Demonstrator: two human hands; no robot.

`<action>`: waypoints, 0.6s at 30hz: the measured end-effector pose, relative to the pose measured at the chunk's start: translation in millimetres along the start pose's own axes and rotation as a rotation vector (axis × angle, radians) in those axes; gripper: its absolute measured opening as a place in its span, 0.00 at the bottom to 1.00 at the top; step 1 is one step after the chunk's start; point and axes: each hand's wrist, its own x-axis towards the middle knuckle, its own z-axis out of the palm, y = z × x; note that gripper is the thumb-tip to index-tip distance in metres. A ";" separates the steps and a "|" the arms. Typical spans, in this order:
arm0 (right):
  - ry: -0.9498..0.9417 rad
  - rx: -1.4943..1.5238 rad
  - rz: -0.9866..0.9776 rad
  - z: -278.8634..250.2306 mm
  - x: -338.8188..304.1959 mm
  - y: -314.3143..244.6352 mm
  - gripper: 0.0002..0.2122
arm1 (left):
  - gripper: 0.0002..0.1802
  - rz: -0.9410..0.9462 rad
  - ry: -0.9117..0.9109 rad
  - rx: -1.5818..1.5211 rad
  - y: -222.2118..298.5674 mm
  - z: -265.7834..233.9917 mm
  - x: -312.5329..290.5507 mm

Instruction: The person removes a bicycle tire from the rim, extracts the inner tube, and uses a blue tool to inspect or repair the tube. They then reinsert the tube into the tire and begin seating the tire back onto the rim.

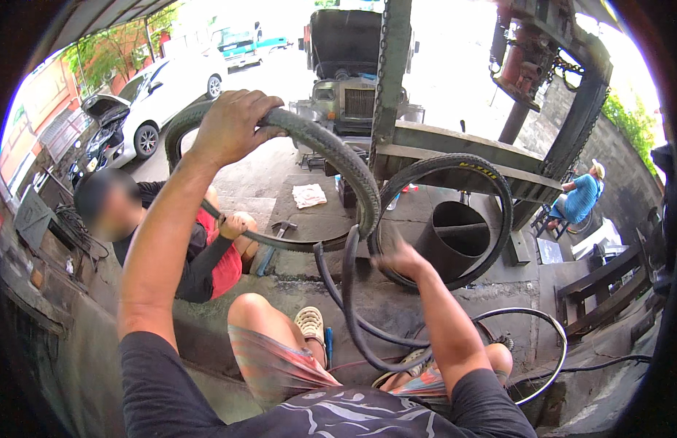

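Note:
My left hand (240, 125) is raised, its fingers wrapped over the upper edge of a worn bicycle tire (325, 143). A co-worker's hand (237, 225) grips the lower left part of that same tire. From the tire's near right side a dark inner tube (348, 288) hangs in a loop toward the ground between my legs. My right hand (403, 260) is just right of the tube, smeared by motion, so its fingers do not show clearly. Behind it stands a second black bicycle tire (508, 208) with yellow lettering, leaning by a dark metal cylinder (455, 237).
The co-worker (192, 248) sits close on my left. A hammer (281, 229) and a white cloth (308, 195) lie on the ground. A bare wheel rim (563, 337) is at my right knee. Beyond are a steel frame (455, 157), parked vehicles and another person (578, 196).

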 end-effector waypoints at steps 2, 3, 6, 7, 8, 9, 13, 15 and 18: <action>0.168 0.340 -0.112 20.5 51.0 6.8 0.44 | 0.32 0.084 0.231 0.002 5.5 32.3 -1.0; 0.264 0.458 -0.131 28.8 71.0 8.3 0.37 | 0.34 0.030 0.302 -0.019 21.8 44.1 -7.2; 0.418 0.579 -0.151 45.8 84.2 -24.3 0.10 | 0.43 -0.210 0.693 -0.051 71.5 106.7 -80.0; 0.409 0.580 -0.209 46.9 82.9 -36.6 0.10 | 0.48 -0.389 0.501 -0.262 101.3 143.2 -111.9; 0.419 0.565 -0.225 42.7 74.6 -29.5 0.10 | 0.53 -0.551 0.082 -0.573 149.7 151.2 -121.8; 0.419 0.531 -0.217 38.8 68.3 -36.1 0.13 | 0.51 -0.622 -0.155 -0.648 183.6 151.4 -120.9; 0.391 0.265 -0.204 24.3 40.3 -81.5 0.19 | 0.39 -0.614 -0.599 -0.887 233.3 207.9 -132.0; 0.379 0.175 -0.240 8.5 40.7 -87.5 0.19 | 0.26 -0.395 -0.536 -0.747 213.3 241.3 -136.9; 0.414 0.235 -0.237 -12.8 35.4 -47.3 0.18 | 0.13 -0.379 -0.627 -0.462 164.3 240.6 -142.8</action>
